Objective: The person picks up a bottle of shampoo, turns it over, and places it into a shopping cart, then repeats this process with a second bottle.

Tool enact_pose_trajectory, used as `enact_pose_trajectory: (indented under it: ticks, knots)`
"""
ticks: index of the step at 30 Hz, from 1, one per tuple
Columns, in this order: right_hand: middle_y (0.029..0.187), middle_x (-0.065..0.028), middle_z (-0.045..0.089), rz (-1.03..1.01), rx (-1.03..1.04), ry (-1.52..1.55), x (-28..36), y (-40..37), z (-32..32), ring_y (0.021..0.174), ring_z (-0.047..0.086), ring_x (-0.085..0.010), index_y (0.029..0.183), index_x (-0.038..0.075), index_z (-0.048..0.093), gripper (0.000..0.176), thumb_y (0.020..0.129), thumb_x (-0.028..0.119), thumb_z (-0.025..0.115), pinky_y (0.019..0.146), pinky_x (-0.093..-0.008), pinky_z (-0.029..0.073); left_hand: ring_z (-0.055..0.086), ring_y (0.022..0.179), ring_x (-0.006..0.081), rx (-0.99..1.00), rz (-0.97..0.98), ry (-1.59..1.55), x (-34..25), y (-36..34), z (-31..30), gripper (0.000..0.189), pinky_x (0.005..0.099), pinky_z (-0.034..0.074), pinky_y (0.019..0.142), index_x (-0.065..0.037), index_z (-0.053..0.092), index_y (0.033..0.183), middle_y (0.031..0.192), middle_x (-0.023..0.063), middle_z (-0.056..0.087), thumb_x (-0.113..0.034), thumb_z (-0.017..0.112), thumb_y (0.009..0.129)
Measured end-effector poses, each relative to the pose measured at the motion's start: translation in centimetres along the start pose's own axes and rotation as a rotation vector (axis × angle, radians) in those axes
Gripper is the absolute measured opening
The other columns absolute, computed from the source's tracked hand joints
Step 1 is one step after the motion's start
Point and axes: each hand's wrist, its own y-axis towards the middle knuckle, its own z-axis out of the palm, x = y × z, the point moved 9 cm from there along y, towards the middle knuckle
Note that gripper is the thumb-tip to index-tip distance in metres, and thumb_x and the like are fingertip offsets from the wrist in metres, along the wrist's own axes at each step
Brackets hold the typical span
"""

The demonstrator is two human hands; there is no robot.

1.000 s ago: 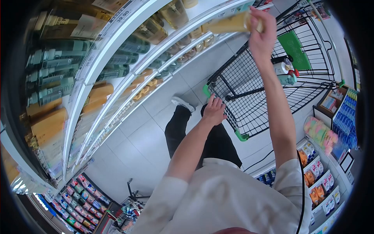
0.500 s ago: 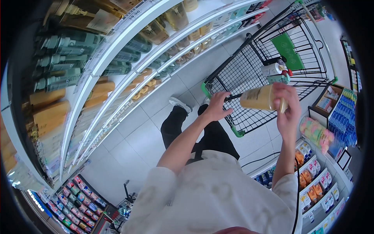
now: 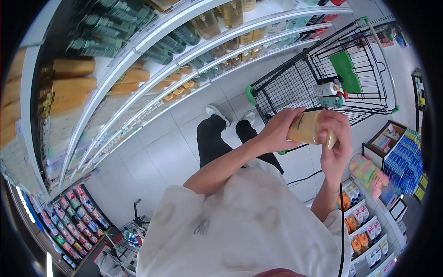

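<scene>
An amber, see-through pump bottle (image 3: 306, 128) is held tilted sideways between my two hands, in front of my chest. My left hand (image 3: 278, 128) wraps round its base end. The fingers of my right hand (image 3: 336, 138) grip the other end, at the cap and pump, and partly cover them. Just beyond my hands stands a black wire shopping cart (image 3: 285, 88) with green corners. In the cart lie a white bottle (image 3: 326, 89) and a teal bottle (image 3: 331, 101), with something red beside them.
Shelves of amber and green bottles (image 3: 184, 37) curve along the left and top. On the right are a rack of orange and white packs (image 3: 360, 240), a pastel bundle (image 3: 368, 171) and stacked blue packs (image 3: 405, 159). A black cable (image 3: 342, 221) hangs beside my right arm.
My left hand has moved right and closed on the bottle's base end. The bottle has come slightly lower and nearer my body. The view has shifted a little.
</scene>
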Motion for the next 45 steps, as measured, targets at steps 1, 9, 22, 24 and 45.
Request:
enact_pose_trajectory:
  ticks: [1, 9, 22, 24, 45]
  knots:
    - [0.105, -0.0124, 0.06, -0.014, -0.004, -0.004, 0.4, -0.1, -0.1, 0.093, 0.059, -0.0256, 0.098, 0.004, 0.061, 0.015, 0.088, 0.015, 0.063, 0.08, -0.0337, 0.047, 0.055, 0.104, 0.0365, -0.047, 0.036, 0.032, -0.3, -0.1, -0.1, 0.083, 0.0425, 0.046, 0.09, -0.004, 0.04, 0.13, 0.116, 0.0166, 0.053, -0.018, 0.081, 0.059]
    - [0.113, -0.0157, 0.057, -0.002, 0.007, 0.186, 0.4, -2.2, -0.4, 0.104, 0.056, -0.0273, 0.111, 0.001, 0.058, 0.035, 0.083, 0.019, 0.069, 0.087, -0.0369, 0.045, 0.06, 0.101, 0.0332, 0.107, -0.091, -0.061, -1.9, -2.9, 0.9, 0.081, 0.0397, 0.049, 0.086, -0.005, 0.043, 0.128, 0.114, 0.0155, 0.059, -0.025, 0.081, 0.059]
    - [0.131, -0.0239, 0.047, 0.316, -0.322, 0.734, -2.7, -4.7, 1.0, 0.115, 0.053, -0.0351, 0.139, -0.002, 0.032, 0.093, 0.078, 0.06, 0.066, 0.092, -0.0461, 0.048, 0.064, 0.091, 0.0341, 0.331, -0.172, -0.218, -4.7, -5.2, 0.9, 0.081, 0.0391, 0.051, 0.08, -0.003, 0.044, 0.128, 0.102, 0.0156, 0.065, -0.04, 0.077, 0.063]
    - [0.129, -0.0239, 0.048, 0.366, -0.298, 0.771, -2.6, -5.1, 2.4, 0.113, 0.054, -0.0346, 0.139, -0.003, 0.03, 0.096, 0.078, 0.062, 0.064, 0.09, -0.0457, 0.049, 0.064, 0.09, 0.0346, 0.326, -0.132, -0.247, -4.8, -5.7, -0.3, 0.082, 0.0397, 0.05, 0.078, -0.001, 0.043, 0.127, 0.1, 0.0162, 0.065, -0.048, 0.073, 0.067]
    - [0.136, -0.0142, 0.045, 0.354, -0.051, 0.794, 14.5, -4.6, 23.1, 0.123, 0.045, -0.0199, 0.146, 0.001, 0.024, 0.06, 0.093, 0.011, 0.052, 0.102, -0.031, 0.038, 0.063, 0.095, 0.0296, 0.288, -0.244, -1.242, -2.5, -20.3, -15.9, 0.094, 0.0387, 0.052, 0.079, -0.001, 0.033, 0.139, 0.116, 0.0206, 0.057, -0.075, 0.007, 0.087]
